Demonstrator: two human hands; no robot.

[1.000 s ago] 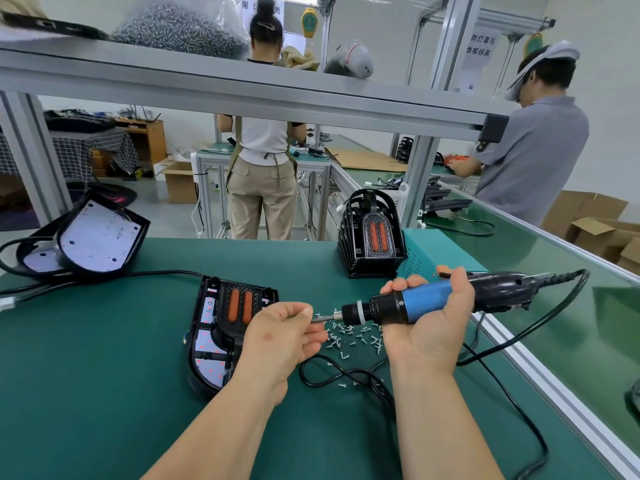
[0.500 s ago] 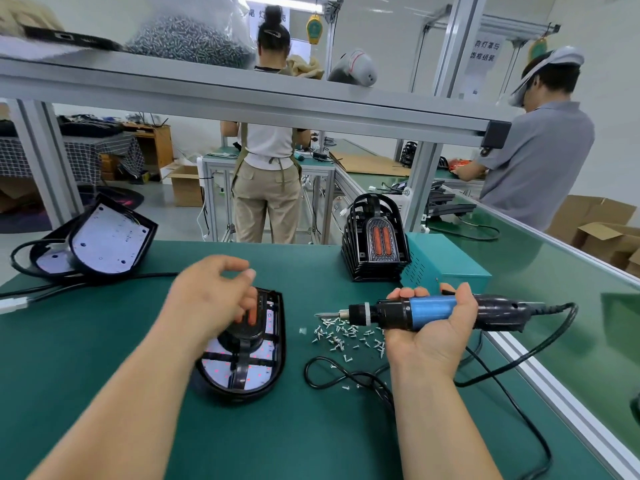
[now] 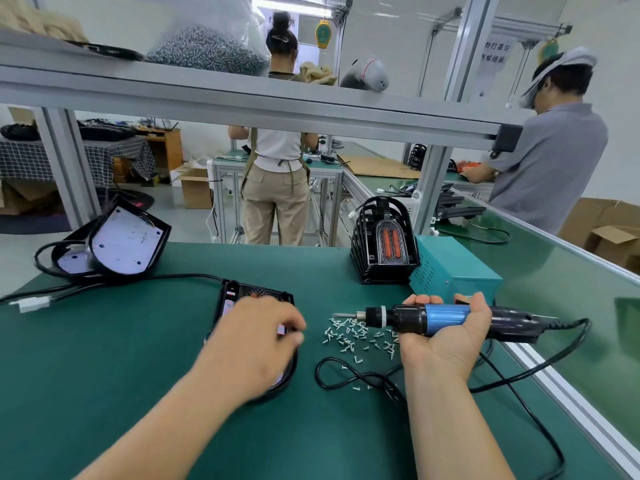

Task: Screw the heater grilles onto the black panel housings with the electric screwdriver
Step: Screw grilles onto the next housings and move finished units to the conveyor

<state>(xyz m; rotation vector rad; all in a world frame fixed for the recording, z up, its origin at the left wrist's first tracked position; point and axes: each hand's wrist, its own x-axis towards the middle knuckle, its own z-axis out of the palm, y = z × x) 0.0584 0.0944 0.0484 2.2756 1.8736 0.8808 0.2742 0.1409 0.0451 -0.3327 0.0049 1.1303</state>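
A black panel housing (image 3: 258,293) with an orange-barred grille lies flat on the green mat, its straight end away from me. My left hand (image 3: 256,344) covers most of it, fingers curled over its right edge and blurred by motion. My right hand (image 3: 446,346), palm up, grips the blue-and-black electric screwdriver (image 3: 445,315), which is level with its bit pointing left. A screw seems to sit on the bit tip. Loose silver screws (image 3: 356,336) lie scattered between my hands.
A stack of black grilles (image 3: 382,251) stands at the back against a teal power box (image 3: 457,268). More housings (image 3: 121,240) with cords lean at the far left. The screwdriver cable (image 3: 349,377) loops on the mat. An aluminium rail (image 3: 554,386) edges the bench on the right.
My left hand left the screwdriver tip, reached to the housing and turned it; it now lies lower over it. The screwdriver stayed level in my right hand.
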